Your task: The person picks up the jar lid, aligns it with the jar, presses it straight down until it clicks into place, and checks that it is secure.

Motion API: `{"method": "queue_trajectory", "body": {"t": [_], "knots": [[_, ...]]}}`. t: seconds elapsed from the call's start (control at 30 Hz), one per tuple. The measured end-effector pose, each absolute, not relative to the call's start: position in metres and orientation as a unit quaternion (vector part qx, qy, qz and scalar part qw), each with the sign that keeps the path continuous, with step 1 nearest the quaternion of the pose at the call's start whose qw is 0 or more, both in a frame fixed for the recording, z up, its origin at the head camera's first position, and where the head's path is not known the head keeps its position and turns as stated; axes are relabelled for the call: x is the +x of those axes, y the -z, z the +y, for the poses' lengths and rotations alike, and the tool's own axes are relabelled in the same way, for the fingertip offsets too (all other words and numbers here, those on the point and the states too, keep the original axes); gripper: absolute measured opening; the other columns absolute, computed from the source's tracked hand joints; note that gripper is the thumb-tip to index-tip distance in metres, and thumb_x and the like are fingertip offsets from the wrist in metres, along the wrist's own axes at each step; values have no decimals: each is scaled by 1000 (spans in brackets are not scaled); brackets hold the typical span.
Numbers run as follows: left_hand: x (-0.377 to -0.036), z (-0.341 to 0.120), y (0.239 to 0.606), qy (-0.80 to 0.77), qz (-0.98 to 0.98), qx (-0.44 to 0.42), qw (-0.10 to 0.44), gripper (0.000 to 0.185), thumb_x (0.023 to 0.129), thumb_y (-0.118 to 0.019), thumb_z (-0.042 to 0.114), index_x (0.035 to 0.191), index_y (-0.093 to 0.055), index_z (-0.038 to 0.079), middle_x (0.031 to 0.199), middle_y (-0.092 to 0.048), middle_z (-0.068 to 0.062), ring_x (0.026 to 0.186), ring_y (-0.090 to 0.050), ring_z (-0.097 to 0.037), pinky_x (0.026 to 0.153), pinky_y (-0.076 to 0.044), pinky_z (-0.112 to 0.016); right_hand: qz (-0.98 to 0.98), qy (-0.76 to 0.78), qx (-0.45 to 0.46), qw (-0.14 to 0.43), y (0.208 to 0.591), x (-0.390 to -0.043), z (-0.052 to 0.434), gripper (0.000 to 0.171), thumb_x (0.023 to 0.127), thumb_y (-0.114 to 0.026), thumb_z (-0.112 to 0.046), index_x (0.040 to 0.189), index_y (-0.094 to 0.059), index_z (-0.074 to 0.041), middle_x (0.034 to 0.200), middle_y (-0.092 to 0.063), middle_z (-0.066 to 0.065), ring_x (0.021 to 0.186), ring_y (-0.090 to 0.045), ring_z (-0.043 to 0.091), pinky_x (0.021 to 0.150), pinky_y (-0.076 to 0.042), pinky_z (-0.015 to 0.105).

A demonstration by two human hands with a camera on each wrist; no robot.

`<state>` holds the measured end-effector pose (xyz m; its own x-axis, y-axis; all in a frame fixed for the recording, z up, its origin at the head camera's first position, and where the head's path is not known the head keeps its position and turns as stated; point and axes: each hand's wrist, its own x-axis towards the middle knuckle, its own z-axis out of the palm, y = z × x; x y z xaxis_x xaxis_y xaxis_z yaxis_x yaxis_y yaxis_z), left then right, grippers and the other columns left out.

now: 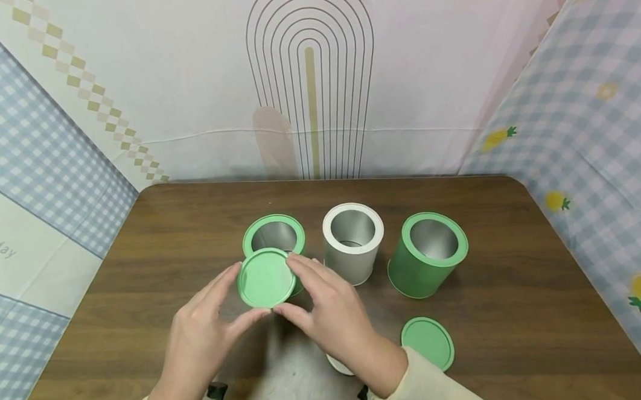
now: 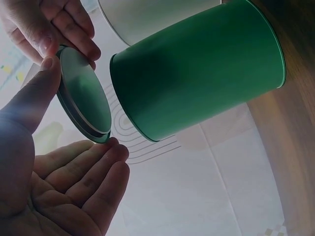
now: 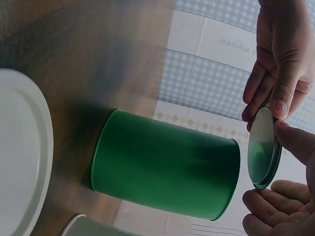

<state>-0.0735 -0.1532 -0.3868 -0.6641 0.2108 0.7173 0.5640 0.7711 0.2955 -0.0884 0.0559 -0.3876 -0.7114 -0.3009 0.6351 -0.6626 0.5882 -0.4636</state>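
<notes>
Both hands hold a round green lid [image 1: 266,278] by its rim, raised in front of and above the left green can [image 1: 298,234]. My left hand [image 1: 197,339] pinches the lid's left side between thumb and fingertips. On the opposite side, my right hand [image 1: 334,311] grips the edge, the two thumbs meeting at the near rim. In the left wrist view, the lid's shiny underside [image 2: 86,96] faces the mouth end of the green can [image 2: 197,73], with a gap between them. That can stands upright, its opening partly covered by the lid in the head view.
An uncovered white can [image 1: 351,263] stands in the middle, and another uncovered green can [image 1: 424,264] to its right. A second green lid [image 1: 428,343] lies on the wooden table [image 1: 522,310]. Under my right forearm, a white lid [image 3: 22,152] is partly hidden in the head view.
</notes>
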Motion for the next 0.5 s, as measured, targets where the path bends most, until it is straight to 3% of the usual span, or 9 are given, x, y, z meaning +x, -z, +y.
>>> {"method": "queue_trajectory", "body": {"t": [0.5], "knots": [[-80,-154,385,255,-883,-209,334,81,87,-55,67,127,-65,-3,115,-72,-18,98,-72,-35,73,-59,-45,-866,-341,274,241,384,-95,55,63,73,-91,-25,127,-66,-3,129,-67,8,121,-63,20,110,-44,31]]}}
